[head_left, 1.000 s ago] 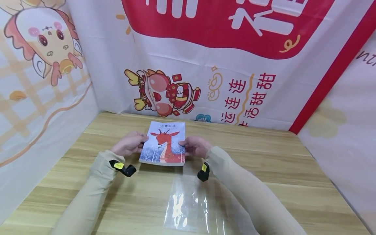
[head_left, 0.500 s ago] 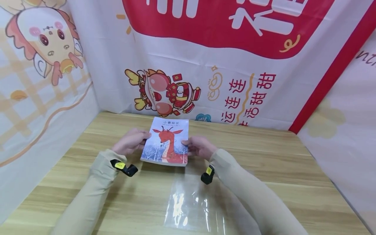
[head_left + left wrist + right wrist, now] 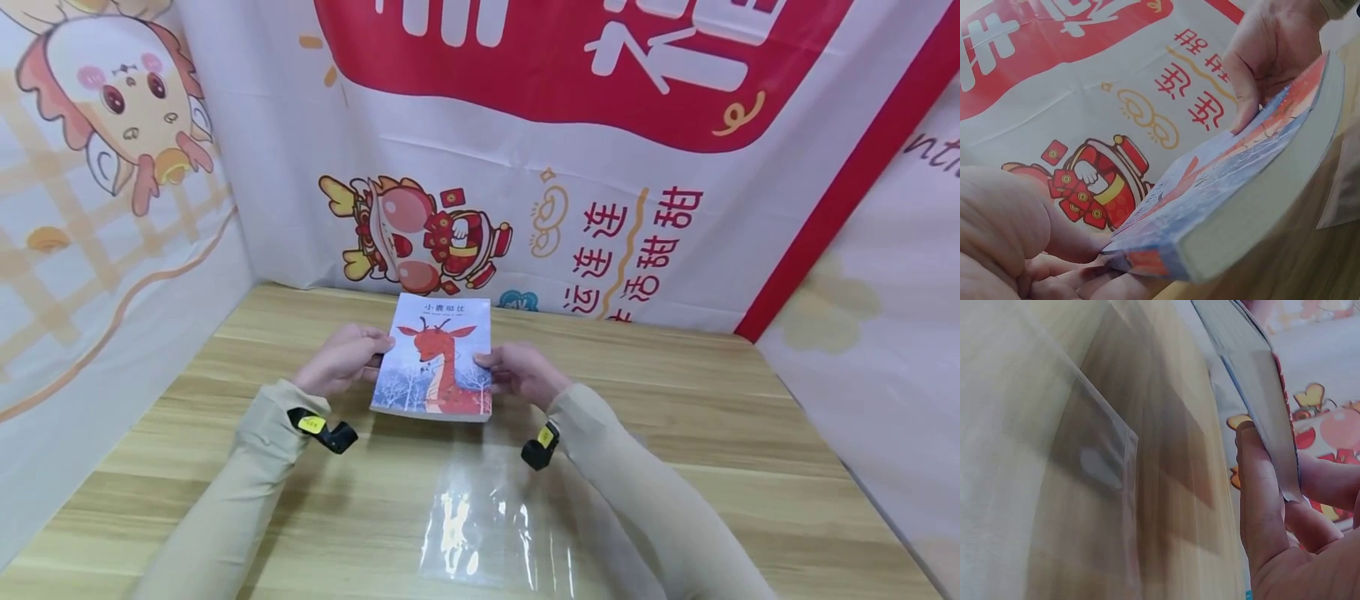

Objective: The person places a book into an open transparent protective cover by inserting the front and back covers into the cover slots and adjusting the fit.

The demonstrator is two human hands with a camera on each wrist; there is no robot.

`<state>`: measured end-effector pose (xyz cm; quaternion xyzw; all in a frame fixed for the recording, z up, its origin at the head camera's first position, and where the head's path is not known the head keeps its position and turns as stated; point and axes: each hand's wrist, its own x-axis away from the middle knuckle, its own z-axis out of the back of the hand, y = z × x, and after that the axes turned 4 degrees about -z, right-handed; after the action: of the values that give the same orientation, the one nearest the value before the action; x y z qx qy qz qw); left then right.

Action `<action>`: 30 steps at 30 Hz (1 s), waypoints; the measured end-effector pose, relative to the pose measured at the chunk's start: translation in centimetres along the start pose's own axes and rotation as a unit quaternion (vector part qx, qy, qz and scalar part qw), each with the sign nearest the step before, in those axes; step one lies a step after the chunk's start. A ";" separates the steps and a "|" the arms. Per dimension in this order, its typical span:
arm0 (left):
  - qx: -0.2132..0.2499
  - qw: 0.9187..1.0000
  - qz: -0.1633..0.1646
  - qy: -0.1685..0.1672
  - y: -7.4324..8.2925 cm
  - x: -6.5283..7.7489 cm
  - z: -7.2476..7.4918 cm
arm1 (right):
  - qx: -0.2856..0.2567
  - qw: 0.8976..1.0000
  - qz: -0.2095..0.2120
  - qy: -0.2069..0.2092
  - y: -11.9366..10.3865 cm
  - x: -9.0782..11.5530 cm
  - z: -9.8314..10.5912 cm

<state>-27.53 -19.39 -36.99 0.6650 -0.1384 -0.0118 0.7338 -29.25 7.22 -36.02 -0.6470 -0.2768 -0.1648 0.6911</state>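
A paperback book (image 3: 438, 358) with a red deer on a pale blue cover is held above the far part of the table, cover up. My left hand (image 3: 347, 358) pinches its left edge, thumb on the cover and fingers beneath. On the opposite edge my right hand (image 3: 525, 372) grips it the same way. The left wrist view shows the book's spine (image 3: 1147, 262) in the left fingers and its page block bowing slightly. Seen from the right wrist, the book (image 3: 1266, 394) is raised off the table, its page edges between thumb and fingers.
A clear plastic sleeve (image 3: 465, 533) lies on the wooden table (image 3: 712, 500) in front of the book, shining with reflections. A printed cloth (image 3: 450, 133) hangs behind the table, with more cloth on both sides.
Both hands have shifted the book a little to the right and slightly away from the body. The grip at each edge is unchanged, and the plastic sleeve has stayed put.
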 end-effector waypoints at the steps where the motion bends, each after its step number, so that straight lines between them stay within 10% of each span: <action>1: -0.001 1.000 -0.004 -0.002 0.1 0.1 -0.2 | -0.002 1.000 0.002 -0.002 0.1 0.1 0.2; 30: 0.018 0.998 -0.050 -0.035 3.0 2.5 -4.3 | -0.013 0.995 0.097 -0.008 1.0 4.2 4.2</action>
<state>-24.68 -15.40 -33.87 0.6833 -0.1307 -0.0691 0.7150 -26.08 12.04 -34.30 -0.6811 -0.2161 -0.0953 0.6931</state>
